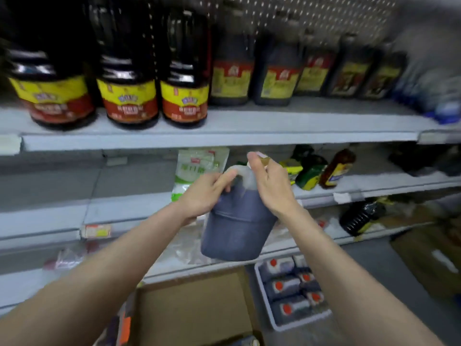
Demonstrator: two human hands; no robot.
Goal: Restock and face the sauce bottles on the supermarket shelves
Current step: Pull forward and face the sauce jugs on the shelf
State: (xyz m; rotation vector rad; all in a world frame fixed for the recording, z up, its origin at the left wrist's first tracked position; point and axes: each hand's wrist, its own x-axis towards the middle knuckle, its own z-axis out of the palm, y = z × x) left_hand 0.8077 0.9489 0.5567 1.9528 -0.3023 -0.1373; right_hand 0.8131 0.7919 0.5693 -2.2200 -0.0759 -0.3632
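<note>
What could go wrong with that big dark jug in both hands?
The big dark plastic sauce jug is gripped only near its top by left hand and right hand; it might slip onto the white tray of red-capped bottles below. Shelving it could bump the yellow-labelled round bottles.

2 bare forearms extend forward from the lower corners and converge at centre frame. Left hand (205, 194): palm against the upper left side of the sauce jug (237, 228), fingers curled at its handle. Right hand (273, 187): fingers curled round the jug's neck, thumb raised beside the cap. Wrists near each other.
</note>
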